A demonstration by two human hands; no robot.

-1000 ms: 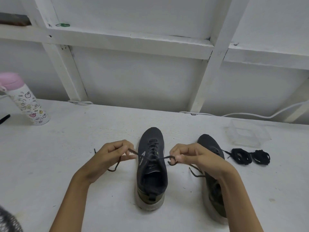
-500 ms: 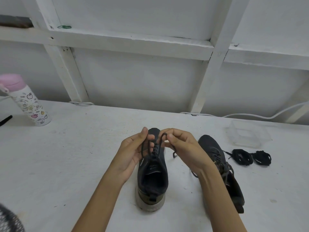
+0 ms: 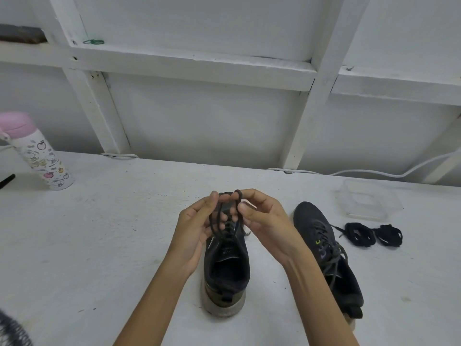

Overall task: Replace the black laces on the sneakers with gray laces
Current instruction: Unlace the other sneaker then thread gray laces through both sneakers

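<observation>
A dark sneaker stands in the middle of the white table, heel toward me. Above its toe, my left hand and my right hand each pinch a loop of the gray lace that is threaded through its eyelets; the two loops meet between my fingertips. A second dark sneaker with a gray lace lies to the right, partly behind my right forearm. Two bundled black laces lie further right on the table.
A clear plastic box sits behind the black laces. A white bottle with a pink cap stands at the far left. A white cable runs along the table's back edge under the white frame.
My hands were apart, pulling the lace ends out sideways. They came together over the sneaker's toe and now hold the lace up in two loops.
</observation>
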